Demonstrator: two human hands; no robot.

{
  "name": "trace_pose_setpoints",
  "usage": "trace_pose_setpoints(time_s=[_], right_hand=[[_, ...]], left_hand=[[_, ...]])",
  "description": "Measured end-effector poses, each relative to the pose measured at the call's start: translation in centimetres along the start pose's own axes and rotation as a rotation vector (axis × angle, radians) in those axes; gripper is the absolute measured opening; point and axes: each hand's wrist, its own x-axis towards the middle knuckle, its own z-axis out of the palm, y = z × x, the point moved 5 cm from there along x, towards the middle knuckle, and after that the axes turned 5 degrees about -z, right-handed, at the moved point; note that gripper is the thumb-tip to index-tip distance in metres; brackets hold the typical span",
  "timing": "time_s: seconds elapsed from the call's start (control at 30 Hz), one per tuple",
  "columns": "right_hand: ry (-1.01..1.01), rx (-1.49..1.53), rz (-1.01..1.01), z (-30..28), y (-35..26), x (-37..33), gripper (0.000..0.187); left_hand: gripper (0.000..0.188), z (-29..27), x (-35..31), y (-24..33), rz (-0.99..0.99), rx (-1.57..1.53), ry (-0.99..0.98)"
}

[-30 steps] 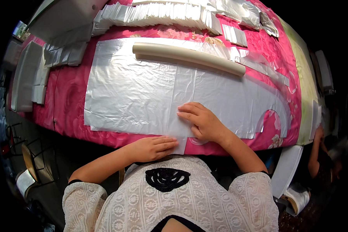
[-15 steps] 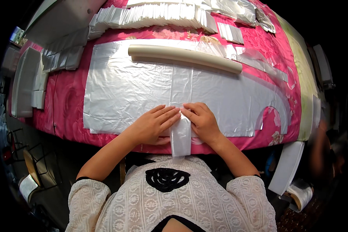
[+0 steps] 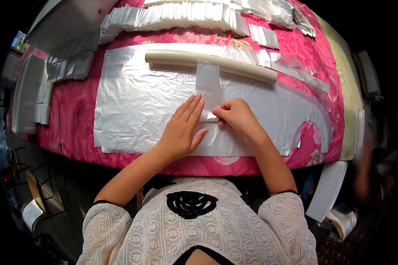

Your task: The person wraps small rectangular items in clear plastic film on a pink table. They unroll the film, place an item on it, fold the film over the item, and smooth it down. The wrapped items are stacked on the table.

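A thin translucent plastic strip (image 3: 208, 84), folded over at its near end, lies across a silvery-white plastic sheet (image 3: 137, 101). My left hand (image 3: 181, 126) rests along the strip's left side, fingers stretched out flat and thumb apart. At the near right corner of the strip, my right hand (image 3: 236, 115) pinches the plastic between thumb and fingers. The strip's far end overlaps a long cream tube (image 3: 247, 70) that lies across the sheet beyond my hands.
A pink flowered cloth (image 3: 77, 128) covers the table. Along the far side runs a long row of folded white plastic pieces (image 3: 168, 18), with a smaller pile (image 3: 264, 36) to its right. White containers (image 3: 27, 95) stand at the left. Loose plastic strips (image 3: 296, 68) lie right of the tube.
Both hands have moved away from me, up the strip. Its near end, which hung at the table edge, now lies folded farther in, and its far end reaches over the tube.
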Motion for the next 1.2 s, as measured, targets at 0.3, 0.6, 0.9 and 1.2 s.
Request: trace_pose_setpoints(time_s=[0.3,0.6,0.9,1.2], right_hand=[[0.536,-0.728,-0.652,0.9,-1.7,-2.9,0.041],[0.153,-0.726,-1.008,0.4,-2.0,-2.1,0.035],[0.154,-0.701,-1.011,0.5,-1.9,-2.4,0.032],[0.053,-0.723,-1.113,3.4,0.7,-7.3,0.030]], left_hand=[[0.074,2.9,-1.1,0.2,0.017,0.318,-0.168],[0.036,0.7,-0.4,0.4,0.243,0.179,0.094],[0.014,0.7,0.2,0.4,0.255,0.128,0.071],[0.046,-0.3,-5.3,1.6,0.392,0.065,-0.087]])
